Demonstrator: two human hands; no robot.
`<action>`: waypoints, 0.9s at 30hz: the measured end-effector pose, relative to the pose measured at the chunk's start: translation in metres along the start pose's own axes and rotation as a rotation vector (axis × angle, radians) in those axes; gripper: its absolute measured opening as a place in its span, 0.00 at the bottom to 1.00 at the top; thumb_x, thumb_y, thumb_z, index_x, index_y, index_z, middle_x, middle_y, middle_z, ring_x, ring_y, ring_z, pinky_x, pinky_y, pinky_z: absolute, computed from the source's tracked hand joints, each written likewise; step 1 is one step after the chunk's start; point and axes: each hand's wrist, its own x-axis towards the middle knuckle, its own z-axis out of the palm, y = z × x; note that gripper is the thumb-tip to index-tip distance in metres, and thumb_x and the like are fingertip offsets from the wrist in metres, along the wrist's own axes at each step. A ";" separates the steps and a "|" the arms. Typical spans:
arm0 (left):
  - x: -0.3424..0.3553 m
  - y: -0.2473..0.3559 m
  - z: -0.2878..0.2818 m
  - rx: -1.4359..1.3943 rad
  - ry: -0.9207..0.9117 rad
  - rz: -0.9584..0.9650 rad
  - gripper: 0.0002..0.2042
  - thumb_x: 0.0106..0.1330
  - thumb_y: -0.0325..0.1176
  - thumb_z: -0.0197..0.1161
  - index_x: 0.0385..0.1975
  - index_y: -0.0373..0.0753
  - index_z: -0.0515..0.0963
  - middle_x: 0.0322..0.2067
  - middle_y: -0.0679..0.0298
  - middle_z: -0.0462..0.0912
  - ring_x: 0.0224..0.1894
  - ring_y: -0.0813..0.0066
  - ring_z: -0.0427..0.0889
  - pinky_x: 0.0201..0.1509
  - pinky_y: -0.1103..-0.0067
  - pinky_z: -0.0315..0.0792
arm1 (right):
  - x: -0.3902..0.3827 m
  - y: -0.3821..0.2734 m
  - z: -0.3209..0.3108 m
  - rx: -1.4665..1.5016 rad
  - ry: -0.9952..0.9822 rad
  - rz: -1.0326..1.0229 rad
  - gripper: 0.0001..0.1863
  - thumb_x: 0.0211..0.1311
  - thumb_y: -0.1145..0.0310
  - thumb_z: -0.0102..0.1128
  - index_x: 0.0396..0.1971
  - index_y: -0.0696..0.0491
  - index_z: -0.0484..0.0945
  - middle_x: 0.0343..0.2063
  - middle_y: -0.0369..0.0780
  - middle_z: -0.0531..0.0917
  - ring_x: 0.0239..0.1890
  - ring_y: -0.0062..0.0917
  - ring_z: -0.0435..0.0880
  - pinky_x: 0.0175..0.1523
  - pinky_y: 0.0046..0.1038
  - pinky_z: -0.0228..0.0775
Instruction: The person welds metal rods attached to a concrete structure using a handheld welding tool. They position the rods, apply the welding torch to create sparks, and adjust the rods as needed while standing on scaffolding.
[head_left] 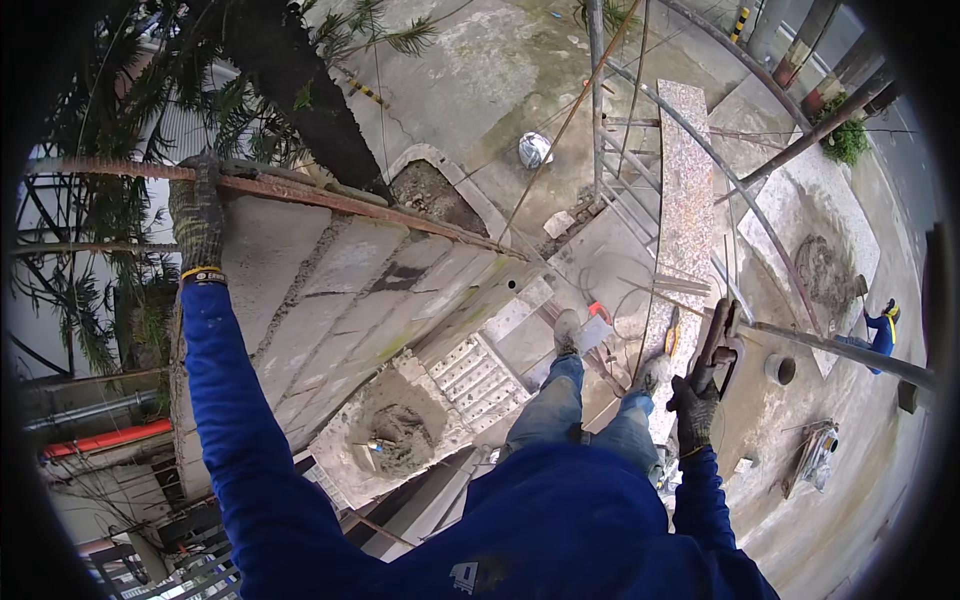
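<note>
My left hand, in a dark knit glove, reaches to the top of a grey block wall. Its fingers are closed on a long rusty metal bar running along the wall's top edge. Over on the right, my gloved right hand is wrapped round the lower end of a dark metal scaffold post with a looped bracket at its side. Its fingers are partly hidden. Below me, my shoes rest up on the scaffold, one on a speckled plank and the other beside it.
A mortar heap lies on a board below the wall. Scaffold tubes cross at the right. On the ground are a bucket, a white bag and a second mortar pile. A person in blue works there. Branches overhang the wall.
</note>
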 end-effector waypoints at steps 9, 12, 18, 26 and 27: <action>0.039 -0.046 -0.007 0.506 0.024 0.574 0.16 0.75 0.30 0.50 0.59 0.36 0.76 0.58 0.54 0.78 0.61 0.63 0.75 0.66 0.69 0.67 | 0.051 0.023 0.022 0.009 0.057 0.031 0.10 0.56 0.74 0.70 0.28 0.51 0.74 0.18 0.32 0.75 0.15 0.18 0.74 0.21 0.23 0.67; 0.039 -0.046 -0.006 0.064 0.026 0.373 0.18 0.75 0.29 0.50 0.62 0.36 0.73 0.59 0.53 0.77 0.60 0.61 0.76 0.65 0.69 0.70 | 0.057 0.039 0.022 -0.012 0.048 0.053 0.10 0.57 0.75 0.69 0.27 0.51 0.74 0.18 0.32 0.76 0.16 0.18 0.74 0.24 0.23 0.67; 0.039 -0.047 -0.044 0.764 0.135 0.659 0.17 0.76 0.30 0.48 0.61 0.33 0.73 0.55 0.55 0.80 0.55 0.67 0.79 0.62 0.73 0.72 | 0.068 0.058 0.034 -0.070 0.006 0.131 0.09 0.58 0.76 0.67 0.30 0.52 0.73 0.19 0.33 0.75 0.20 0.18 0.74 0.26 0.23 0.68; 0.074 -0.034 -0.042 0.773 0.160 0.861 0.15 0.74 0.32 0.54 0.56 0.35 0.77 0.46 0.53 0.85 0.47 0.64 0.83 0.53 0.71 0.77 | 0.083 0.057 0.048 -0.018 0.018 0.153 0.12 0.54 0.78 0.69 0.30 0.52 0.72 0.22 0.31 0.74 0.22 0.17 0.74 0.29 0.23 0.68; 0.074 -0.026 -0.040 0.864 0.168 0.916 0.15 0.74 0.33 0.56 0.55 0.35 0.78 0.44 0.52 0.85 0.46 0.62 0.84 0.51 0.70 0.77 | 0.082 0.058 0.049 -0.013 0.021 0.145 0.12 0.54 0.78 0.69 0.30 0.52 0.72 0.22 0.32 0.74 0.22 0.17 0.74 0.29 0.23 0.68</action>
